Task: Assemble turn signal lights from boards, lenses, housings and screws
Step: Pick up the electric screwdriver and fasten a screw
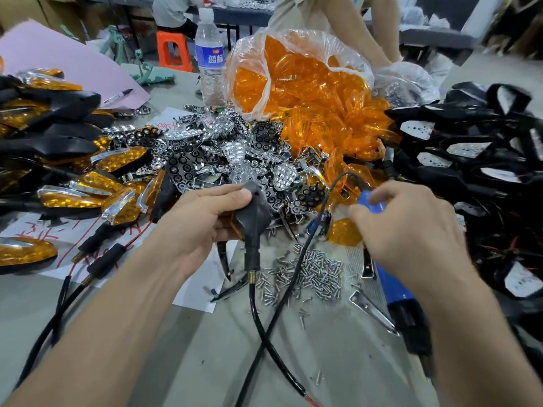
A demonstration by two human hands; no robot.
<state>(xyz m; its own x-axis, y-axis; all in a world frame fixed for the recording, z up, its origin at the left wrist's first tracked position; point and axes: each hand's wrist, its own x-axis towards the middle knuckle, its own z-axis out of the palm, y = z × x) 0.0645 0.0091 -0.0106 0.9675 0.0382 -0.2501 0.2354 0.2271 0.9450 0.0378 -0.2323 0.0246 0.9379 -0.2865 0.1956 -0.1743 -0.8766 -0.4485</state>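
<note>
My left hand (202,221) grips a black turn signal housing (254,212) with its back up, an orange lens edge showing beneath it and its stalk and cable hanging toward me. My right hand (405,227) holds a blue electric screwdriver (370,201) by its top end, just right of the housing; the tool's cord loops up over the pile. Loose screws (311,274) lie on the table below both hands. Chrome reflector boards (235,151) are heaped behind, with orange lenses (317,92) spilling from a plastic bag.
Finished orange-and-black signals (67,171) are stacked at the left, empty black housings (470,151) at the right. A water bottle (209,54) stands at the back. A second blue tool (402,304) lies under my right forearm. Another person stands behind the bag.
</note>
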